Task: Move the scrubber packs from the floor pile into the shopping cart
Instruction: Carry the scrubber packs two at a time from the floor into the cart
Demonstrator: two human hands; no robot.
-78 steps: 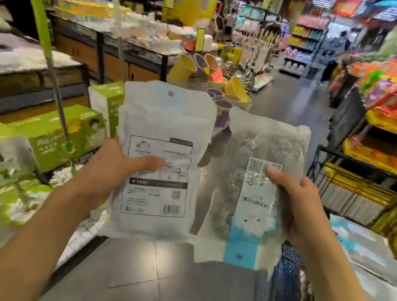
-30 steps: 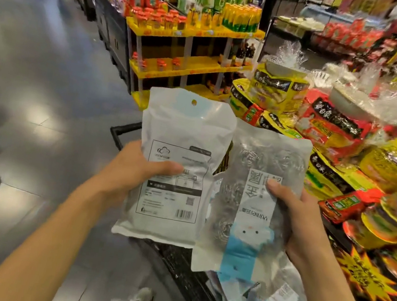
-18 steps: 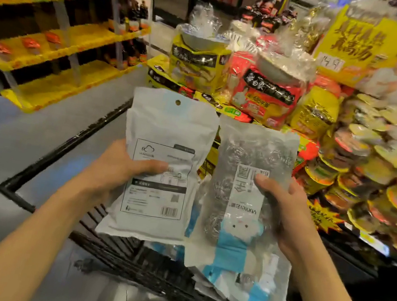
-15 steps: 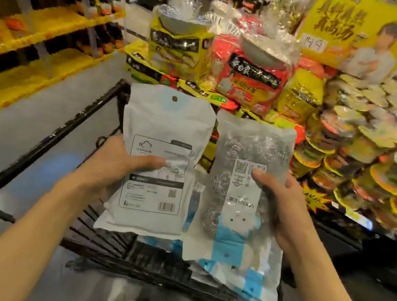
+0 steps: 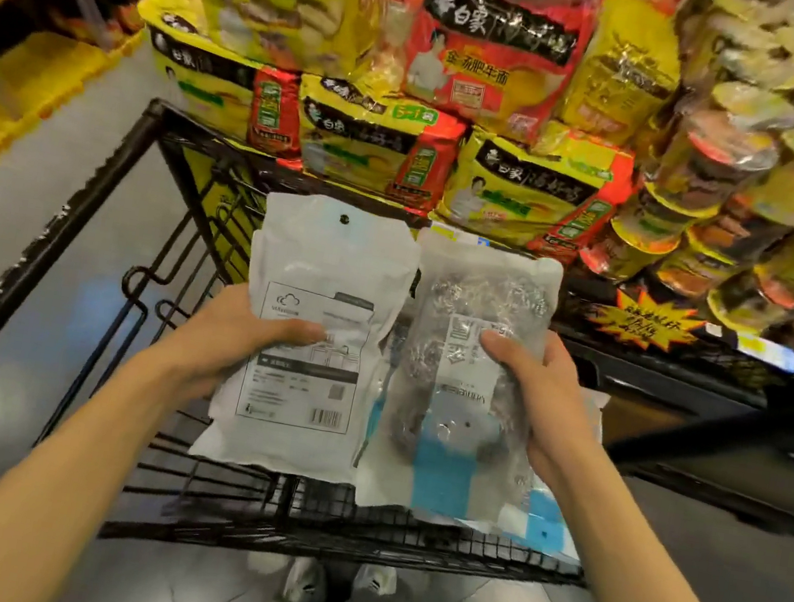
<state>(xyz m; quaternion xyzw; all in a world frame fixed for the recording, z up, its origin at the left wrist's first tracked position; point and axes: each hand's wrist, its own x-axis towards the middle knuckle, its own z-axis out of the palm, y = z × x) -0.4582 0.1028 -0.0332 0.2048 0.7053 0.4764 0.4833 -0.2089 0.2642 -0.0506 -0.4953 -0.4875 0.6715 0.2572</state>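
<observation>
Left hand (image 5: pixel 245 328), at centre of the frame: gripping the white scrubber pack (image 5: pixel 311 339), thumb across the printed label, other fingers hidden behind. Right hand (image 5: pixel 531 390), just beside on the right: gripping the clear scrubber pack (image 5: pixel 463 379) with steel scourers inside, thumb on the paper label.

Both packs upright, side by side, edges nearly touching, long axis running from lower to upper part of the frame. Both held above the shopping cart (image 5: pixel 107 182), whose black wire basket fills the centre and lower left. Already in the basket, under the clear pack at lower right: more packs with blue print (image 5: pixel 542 519), partly covered.

Behind the cart, in the upper part of the frame: a display of instant noodle bags (image 5: pixel 378 141) and noodle cups (image 5: pixel 718 164). At the bottom edge: grey shoes (image 5: pixel 302 593) on a tiled floor.

Deciding relation for the coming move: basket directly below both hands, so only a lowering and a release needed, probably. Right hand nearer to the packs lying there; under the left hand, bare wire bottom. How far the packs hang above the bottom, not possible to tell. Floor pile not in view.
</observation>
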